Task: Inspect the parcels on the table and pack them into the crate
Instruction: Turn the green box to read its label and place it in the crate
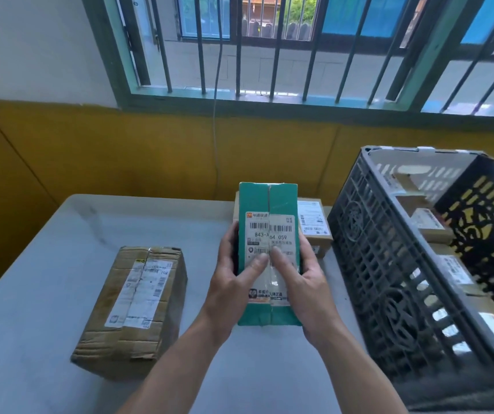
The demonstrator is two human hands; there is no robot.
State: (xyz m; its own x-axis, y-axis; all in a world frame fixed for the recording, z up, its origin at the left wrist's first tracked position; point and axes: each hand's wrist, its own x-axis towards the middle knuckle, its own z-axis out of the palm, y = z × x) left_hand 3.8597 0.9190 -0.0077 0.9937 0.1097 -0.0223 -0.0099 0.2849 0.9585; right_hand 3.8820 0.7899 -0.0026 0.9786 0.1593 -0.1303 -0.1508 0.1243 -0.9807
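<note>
Head view: a green parcel [269,210] is held above the tabletop [45,294], label [272,231] up, between a brown parcel [133,303] lying to the left and the crate [389,264] to the right. The left hand [231,285] and right hand [305,285] both grip its near half, fingers [230,243] curled round the long sides and both thumbs pressed on the taped seam. Two small parcels [313,225] sit behind it, just beside the crate wall. The crate already carries several boxes [428,222].

This looks like the inspection step. To do it well, the thumbs should slide off the label so the barcode reads whole. Turning the parcel lets the seams and corners be checked for tears. For packing, it should go over the near rim level and settle into a free gap, flat against the boxes inside, not dropped on them.
</note>
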